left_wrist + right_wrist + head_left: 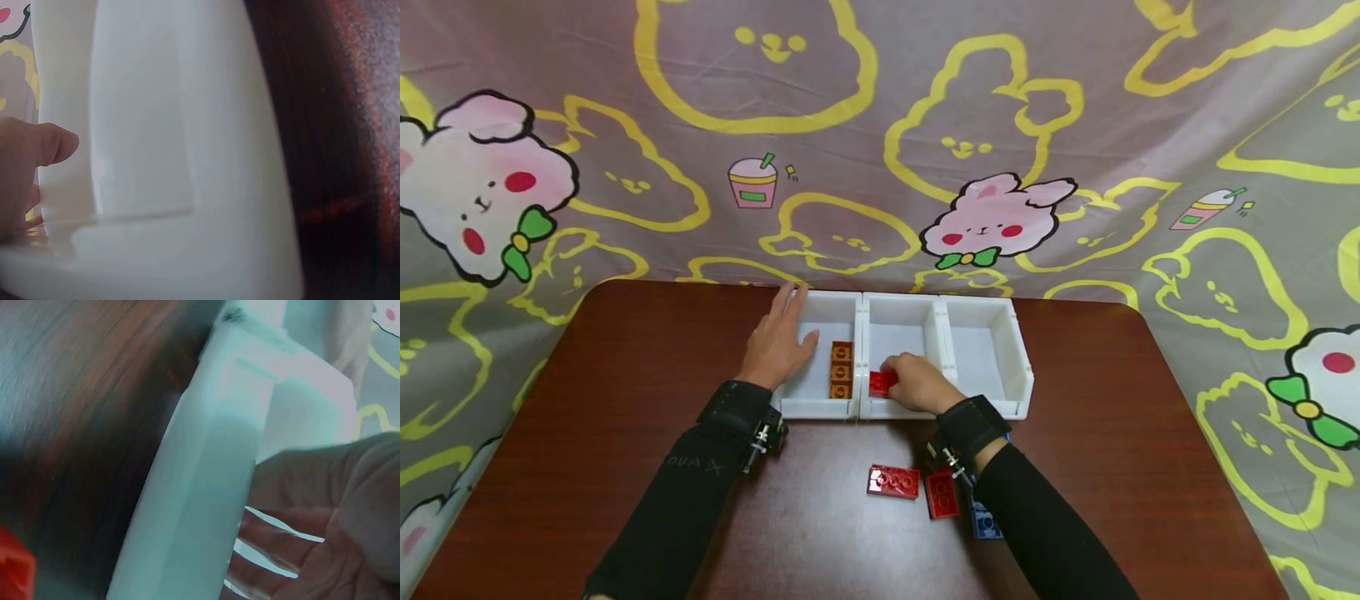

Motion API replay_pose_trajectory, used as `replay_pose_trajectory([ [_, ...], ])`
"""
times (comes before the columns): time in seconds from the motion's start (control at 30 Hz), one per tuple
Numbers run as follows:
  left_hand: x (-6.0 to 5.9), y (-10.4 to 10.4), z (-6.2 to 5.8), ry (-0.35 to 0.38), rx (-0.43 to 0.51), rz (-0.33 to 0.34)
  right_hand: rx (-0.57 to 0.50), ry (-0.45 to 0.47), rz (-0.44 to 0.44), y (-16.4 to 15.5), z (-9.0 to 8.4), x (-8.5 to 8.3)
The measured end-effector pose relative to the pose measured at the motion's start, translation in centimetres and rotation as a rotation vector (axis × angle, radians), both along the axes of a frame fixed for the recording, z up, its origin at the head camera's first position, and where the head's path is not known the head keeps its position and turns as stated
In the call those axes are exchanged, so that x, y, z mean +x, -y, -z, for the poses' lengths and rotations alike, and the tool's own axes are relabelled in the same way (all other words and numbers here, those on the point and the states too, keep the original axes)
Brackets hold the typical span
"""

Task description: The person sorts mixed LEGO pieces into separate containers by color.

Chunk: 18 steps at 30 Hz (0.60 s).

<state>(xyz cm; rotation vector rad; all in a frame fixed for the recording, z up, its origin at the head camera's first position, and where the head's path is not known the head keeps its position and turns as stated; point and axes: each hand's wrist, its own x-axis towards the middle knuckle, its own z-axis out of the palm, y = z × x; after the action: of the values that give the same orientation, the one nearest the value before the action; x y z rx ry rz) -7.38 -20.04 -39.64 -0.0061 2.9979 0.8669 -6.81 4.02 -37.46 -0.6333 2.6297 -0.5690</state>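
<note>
My right hand (920, 382) reaches into the middle compartment of a white three-part bin (1024, 367) and holds a red toy brick (877, 384) at the compartment's front left corner. In the right wrist view, the bin's front wall hides the fingertips of that hand (312, 531) and the brick. My left hand (778, 342) rests on the left side of the bin, fingers stretched along the outer rim and thumb over the compartment. An orange-brown brick stack (841, 371) lies in the left compartment, against its right wall.
In front of the bin, a red brick (893, 482) and a second red brick (942, 495) lie on the dark wooden table (1097, 467). Blue bricks (987, 523) are partly hidden under my right forearm. A patterned curtain (842, 167) hangs behind the table.
</note>
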Motion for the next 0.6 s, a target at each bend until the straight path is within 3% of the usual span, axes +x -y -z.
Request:
replay_pose_trajectory([
  [0.17, 0.1, 0.0, -0.2, 0.006, -0.001, -0.001, -0.042, 0.056, 0.005, -0.2, -0.2, 0.6],
  [0.3, 0.2, 0.0, -0.3, 0.005, -0.002, 0.006, -0.086, 0.035, -0.007, -0.3, 0.0, 1.1],
  [0.6, 0.3, 0.0, -0.3, 0.012, 0.006, 0.004, -0.008, -0.038, -0.126, -0.7, -0.1, 2.0],
])
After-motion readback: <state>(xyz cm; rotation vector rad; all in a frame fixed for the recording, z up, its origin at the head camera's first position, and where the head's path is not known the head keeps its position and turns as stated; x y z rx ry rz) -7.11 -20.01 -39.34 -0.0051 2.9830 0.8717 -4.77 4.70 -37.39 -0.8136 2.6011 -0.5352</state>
